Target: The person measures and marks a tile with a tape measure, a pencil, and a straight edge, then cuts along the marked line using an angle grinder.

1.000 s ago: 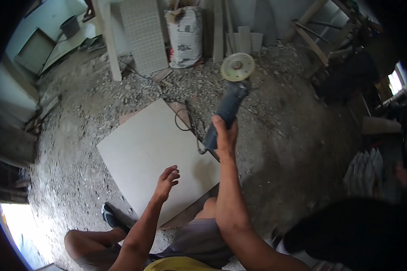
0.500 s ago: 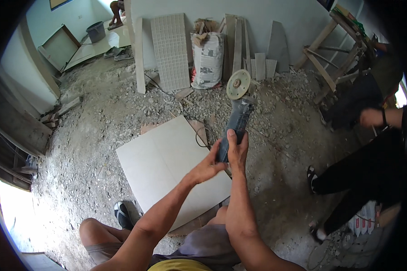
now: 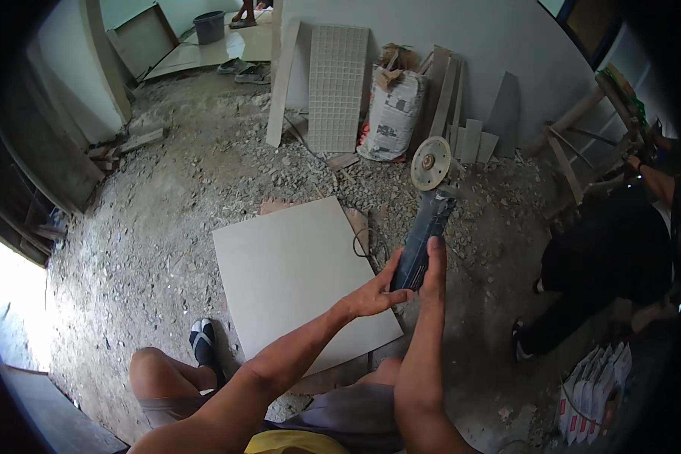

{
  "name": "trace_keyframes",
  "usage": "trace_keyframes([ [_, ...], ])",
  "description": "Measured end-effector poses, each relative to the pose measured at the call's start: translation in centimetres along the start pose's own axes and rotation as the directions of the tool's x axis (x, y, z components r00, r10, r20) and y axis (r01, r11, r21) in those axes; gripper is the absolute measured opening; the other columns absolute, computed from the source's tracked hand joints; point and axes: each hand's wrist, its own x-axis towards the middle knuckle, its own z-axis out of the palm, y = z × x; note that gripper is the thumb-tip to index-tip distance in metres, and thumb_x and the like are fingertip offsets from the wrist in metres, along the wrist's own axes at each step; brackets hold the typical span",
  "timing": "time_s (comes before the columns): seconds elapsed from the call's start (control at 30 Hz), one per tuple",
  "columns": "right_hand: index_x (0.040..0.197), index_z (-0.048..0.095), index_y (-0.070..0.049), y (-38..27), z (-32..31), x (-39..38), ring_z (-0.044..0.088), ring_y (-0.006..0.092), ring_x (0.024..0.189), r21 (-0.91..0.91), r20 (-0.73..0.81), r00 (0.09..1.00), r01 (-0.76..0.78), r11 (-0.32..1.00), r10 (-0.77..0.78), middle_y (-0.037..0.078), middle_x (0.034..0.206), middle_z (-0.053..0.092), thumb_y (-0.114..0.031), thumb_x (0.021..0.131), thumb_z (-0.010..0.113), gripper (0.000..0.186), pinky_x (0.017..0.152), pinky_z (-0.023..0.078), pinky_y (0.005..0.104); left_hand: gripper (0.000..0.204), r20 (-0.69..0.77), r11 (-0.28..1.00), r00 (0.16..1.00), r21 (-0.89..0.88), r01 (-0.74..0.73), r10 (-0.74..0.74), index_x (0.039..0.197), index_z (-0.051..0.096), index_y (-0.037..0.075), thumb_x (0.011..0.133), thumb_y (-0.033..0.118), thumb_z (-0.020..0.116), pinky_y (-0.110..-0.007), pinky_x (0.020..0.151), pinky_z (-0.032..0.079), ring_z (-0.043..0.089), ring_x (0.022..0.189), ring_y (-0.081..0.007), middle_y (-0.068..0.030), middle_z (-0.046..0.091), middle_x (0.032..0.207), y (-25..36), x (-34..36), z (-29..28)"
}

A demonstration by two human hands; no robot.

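Note:
Both my hands are closed round the dark body of an angle grinder [image 3: 422, 238]. My left hand [image 3: 374, 295] grips the rear end from the left side. My right hand [image 3: 433, 276] wraps the right side, its thumb lying up along the body. At the grinder's far end a pale round disc [image 3: 431, 163] points away from me, tilted so its flat face shows. Below and left of the grinder lies a large cream square tile [image 3: 295, 280], resting on boards. A dark cord [image 3: 363, 244] loops beside the tile's right edge.
Gravel and rubble [image 3: 166, 242] cover the floor. Against the far wall lean a ribbed tile panel [image 3: 339, 87], a filled white sack [image 3: 393, 113] and narrow offcuts. A person in black trousers [image 3: 594, 257] is on the right, near several packets [image 3: 594, 393]. A wooden trestle [image 3: 575, 159] stands behind.
The view has swung left, so the room sits further right in it. My hands keep hold of the grinder. The person at right has bent toward the trestle.

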Motion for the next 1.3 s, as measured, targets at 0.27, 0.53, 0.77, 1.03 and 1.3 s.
trace_keyframes([
  [0.27,0.126,0.053,0.001,1.1,1.6,1.2,0.066,0.0259,0.086,0.235,0.006,0.92,-0.381,0.894,0.391,0.014,0.103,0.062,-0.066,0.092,0.052,0.075,0.077,0.056,0.0376,0.107,-0.038,0.99,0.999,-0.144,-0.001,-0.005,0.156,-0.01,0.005,0.09,0.03,0.07,-0.038,0.117,0.023,0.02,0.146,-0.0279,-0.0204,0.01,0.162,-2.5,-2.6,0.9],
  [0.53,0.132,0.049,0.002,3.2,4.5,2.2,0.066,0.025,0.083,-0.013,0.023,0.925,-0.38,0.925,0.38,0.015,0.106,0.061,-0.066,0.092,0.05,0.079,0.071,0.055,0.0373,0.106,-0.163,0.99,0.981,-0.113,0.085,-0.103,0.155,-0.007,0.0,0.09,0.037,0.069,-0.04,0.116,0.025,0.028,0.143,-0.0334,-0.0269,0.025,0.155,-4.3,-4.0,0.3],
  [0.77,0.119,0.056,-0.002,5.0,7.5,3.9,0.066,0.0244,0.077,0.071,-0.005,0.95,-0.31,0.948,0.311,0.01,0.089,0.062,-0.071,0.087,0.052,0.076,0.068,0.054,0.0369,0.092,-0.33,0.99,0.944,0.14,0.035,0.014,0.153,0.013,-0.003,0.091,0.039,0.068,-0.043,0.117,0.027,0.03,0.143,-0.0403,-0.0325,0.031,0.15,-4.1,-6.1,-1.3],
  [1.03,0.126,0.052,-0.005,4.5,10.6,4.7,0.062,0.0265,0.087,0.196,0.024,0.92,-0.388,0.901,0.391,0.013,0.1,0.06,-0.073,0.085,0.053,0.079,0.081,0.053,0.0411,0.069,-0.289,0.736,0.939,0.593,0.327,-0.184,0.144,0.037,0.001,0.091,0.035,0.065,-0.044,0.112,0.035,0.044,0.132,-0.0411,-0.0273,0.048,0.138,0.2,-13.5,-10.5],
  [1.3,0.13,0.05,-0.005,5.9,10.3,6.2,0.061,0.0274,0.089,0.189,0.032,0.923,-0.382,0.905,0.383,0.014,0.105,0.058,-0.076,0.082,0.054,0.086,0.082,0.052,0.0423,0.06,-0.248,0.335,0.86,0.844,0.418,-0.447,0.142,0.04,0.003,0.093,0.029,0.062,-0.045,0.106,0.042,0.053,0.123,-0.0369,-0.0202,0.054,0.131,13.8,-20.5,-13.4],
])
